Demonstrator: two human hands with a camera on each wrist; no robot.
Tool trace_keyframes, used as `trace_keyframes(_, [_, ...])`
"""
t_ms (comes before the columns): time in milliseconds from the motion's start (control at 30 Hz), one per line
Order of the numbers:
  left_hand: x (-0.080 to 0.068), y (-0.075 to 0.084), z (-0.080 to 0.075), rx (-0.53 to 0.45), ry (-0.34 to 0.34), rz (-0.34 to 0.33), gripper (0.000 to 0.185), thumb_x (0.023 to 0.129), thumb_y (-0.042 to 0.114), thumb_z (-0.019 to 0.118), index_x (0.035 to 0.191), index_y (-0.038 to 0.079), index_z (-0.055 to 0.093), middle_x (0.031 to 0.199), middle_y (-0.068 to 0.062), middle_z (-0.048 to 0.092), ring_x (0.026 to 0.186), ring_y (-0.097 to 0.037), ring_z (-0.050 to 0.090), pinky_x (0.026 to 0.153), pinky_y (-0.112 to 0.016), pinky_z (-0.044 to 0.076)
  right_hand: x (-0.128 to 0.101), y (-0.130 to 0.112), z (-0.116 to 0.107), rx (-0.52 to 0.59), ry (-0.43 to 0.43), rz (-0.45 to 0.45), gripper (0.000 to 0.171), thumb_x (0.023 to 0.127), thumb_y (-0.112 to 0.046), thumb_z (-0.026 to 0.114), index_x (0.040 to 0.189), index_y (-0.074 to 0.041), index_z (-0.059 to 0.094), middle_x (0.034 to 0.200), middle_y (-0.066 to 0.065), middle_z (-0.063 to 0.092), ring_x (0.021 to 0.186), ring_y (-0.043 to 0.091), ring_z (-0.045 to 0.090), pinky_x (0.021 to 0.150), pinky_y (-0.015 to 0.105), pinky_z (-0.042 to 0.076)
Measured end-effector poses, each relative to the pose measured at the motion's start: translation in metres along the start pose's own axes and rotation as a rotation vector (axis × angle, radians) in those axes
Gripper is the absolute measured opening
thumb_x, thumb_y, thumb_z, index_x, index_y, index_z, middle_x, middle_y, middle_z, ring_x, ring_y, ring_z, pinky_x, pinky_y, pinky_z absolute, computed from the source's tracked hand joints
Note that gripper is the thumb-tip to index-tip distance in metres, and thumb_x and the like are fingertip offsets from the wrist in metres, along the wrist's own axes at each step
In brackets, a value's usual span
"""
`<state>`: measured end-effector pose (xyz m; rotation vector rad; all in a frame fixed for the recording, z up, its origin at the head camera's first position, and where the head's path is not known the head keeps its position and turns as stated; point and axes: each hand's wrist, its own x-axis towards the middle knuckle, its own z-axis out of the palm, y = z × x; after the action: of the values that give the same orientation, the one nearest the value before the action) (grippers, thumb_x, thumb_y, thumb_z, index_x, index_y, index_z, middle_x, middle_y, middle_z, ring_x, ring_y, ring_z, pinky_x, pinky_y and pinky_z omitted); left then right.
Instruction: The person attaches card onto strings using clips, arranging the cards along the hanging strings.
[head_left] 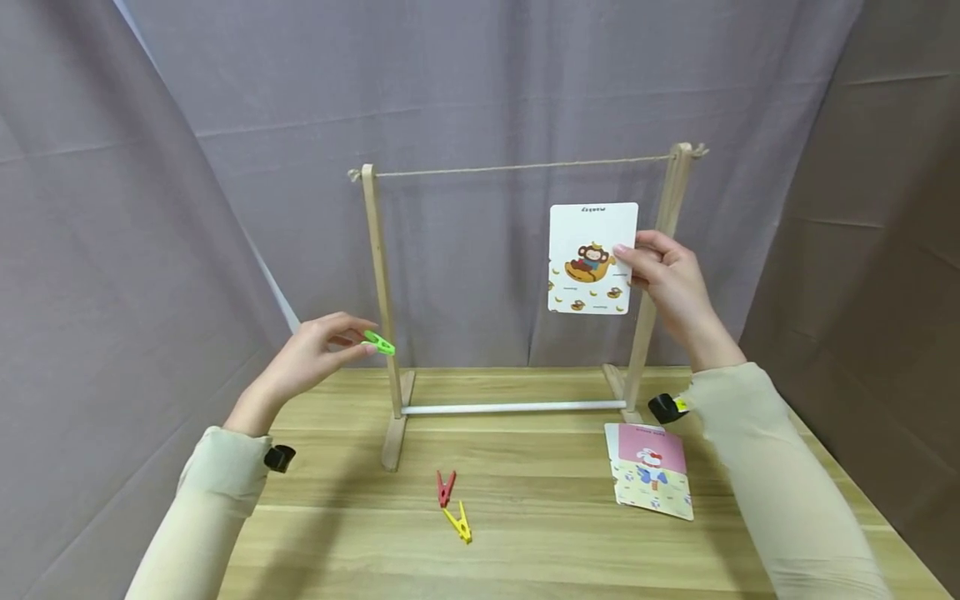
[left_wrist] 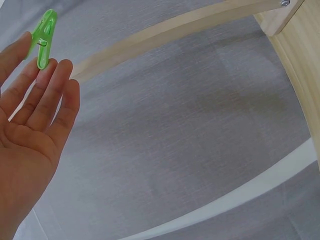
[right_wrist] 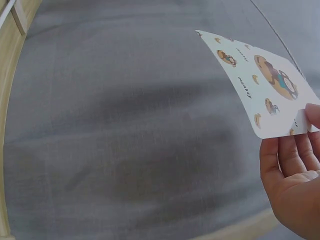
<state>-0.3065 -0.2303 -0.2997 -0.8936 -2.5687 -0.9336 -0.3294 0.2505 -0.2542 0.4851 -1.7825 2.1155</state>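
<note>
My left hand (head_left: 315, 354) pinches a green clothespin (head_left: 378, 342) at its fingertips, just left of the wooden frame's left post (head_left: 381, 292). In the left wrist view the green clothespin (left_wrist: 44, 39) sticks up from my fingers (left_wrist: 47, 92). My right hand (head_left: 667, 279) holds a white monkey card (head_left: 592, 258) by its right edge, upright, below the string (head_left: 525, 167) and next to the right post (head_left: 656, 267). The right wrist view shows the monkey card (right_wrist: 260, 85) pinched between thumb and fingers (right_wrist: 287, 157).
A red clothespin (head_left: 446, 487) and a yellow clothespin (head_left: 459, 523) lie on the wooden table (head_left: 525, 542) in front of the frame. A small stack of cards (head_left: 649, 468) lies at the right. Grey cloth hangs behind and on both sides.
</note>
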Motion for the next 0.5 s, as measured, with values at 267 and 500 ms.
trace_keyframes(267, [0.003,0.001,0.003,-0.022,0.015,-0.016,0.038,0.093,0.023,0.076,0.126,0.005,0.068,0.112,-0.005,0.070,0.100,-0.021,0.068,0.091,-0.044,0.055,0.013,-0.003,0.024,0.031,0.014,-0.058,0.008,0.093,-0.007,0.073,0.099,-0.010,0.068,0.085,-0.002,0.074,0.073,0.009,0.068,0.067,0.020,0.054])
trace_keyframes(500, [0.004,0.004,0.004,-0.043,0.044,-0.002,0.037,0.090,0.021,0.079,0.122,0.007,0.070,0.109,-0.004,0.070,0.098,-0.019,0.068,0.090,-0.041,0.056,0.022,-0.006,0.040,-0.022,0.010,-0.080,0.011,0.092,-0.011,0.075,0.101,-0.011,0.069,0.087,0.000,0.075,0.074,0.010,0.069,0.069,0.022,0.055])
